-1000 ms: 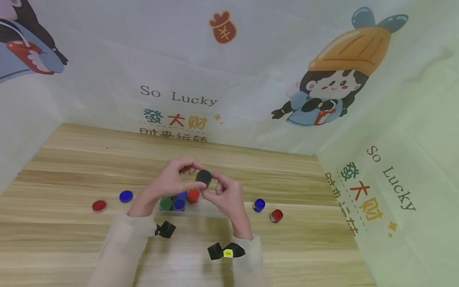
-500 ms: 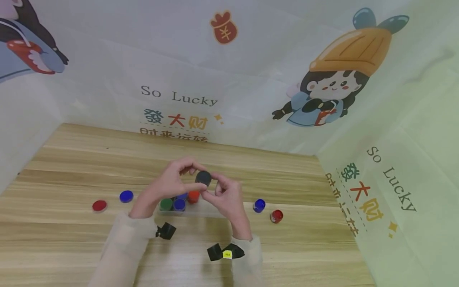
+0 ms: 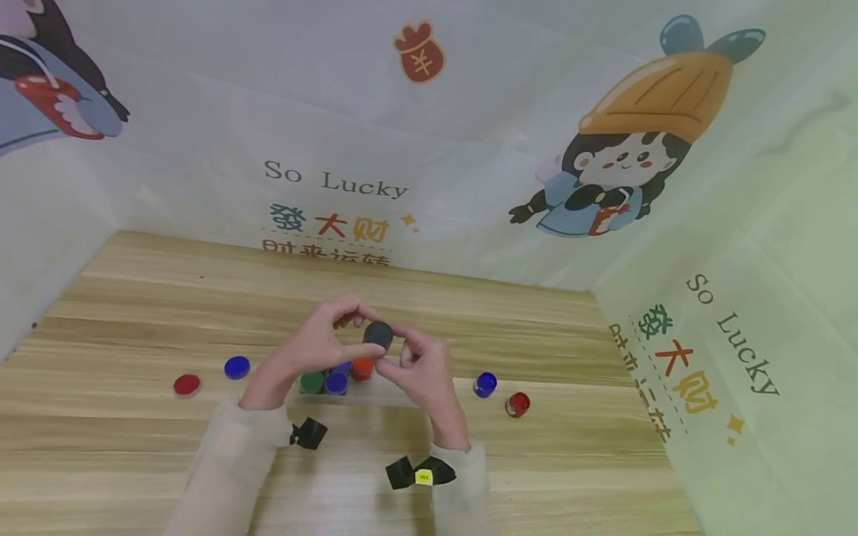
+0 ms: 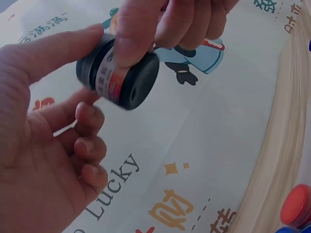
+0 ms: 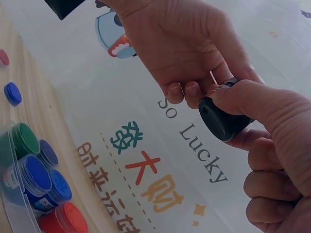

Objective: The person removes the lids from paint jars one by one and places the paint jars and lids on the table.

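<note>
A small black paint jar (image 3: 378, 336) is held up between both hands above the table. It lies tilted, and its printed label band shows in the left wrist view, where the jar (image 4: 127, 81) is seen from the side. My left hand (image 3: 323, 336) pinches one end between thumb and forefinger, its other fingers loosely bent. From the opposite side my right hand (image 3: 424, 366) grips the jar with thumb and forefinger, the remaining fingers curled in. In the right wrist view, the right thumb (image 5: 243, 99) lies along the jar and covers part of it.
Behind the hands, a clear plastic tray (image 3: 382, 394) holds green, blue and red jars (image 3: 362, 367). Red lid (image 3: 187, 385) and blue lid (image 3: 237, 367) lie at left. Uncovered blue jar (image 3: 485, 384) and red jar (image 3: 518, 404) stand at right. A printed cloth surrounds the table's back and sides.
Both hands and the black jar have shifted very slightly left and toward the body. The grip looks the same, and the things on the table stay put.
</note>
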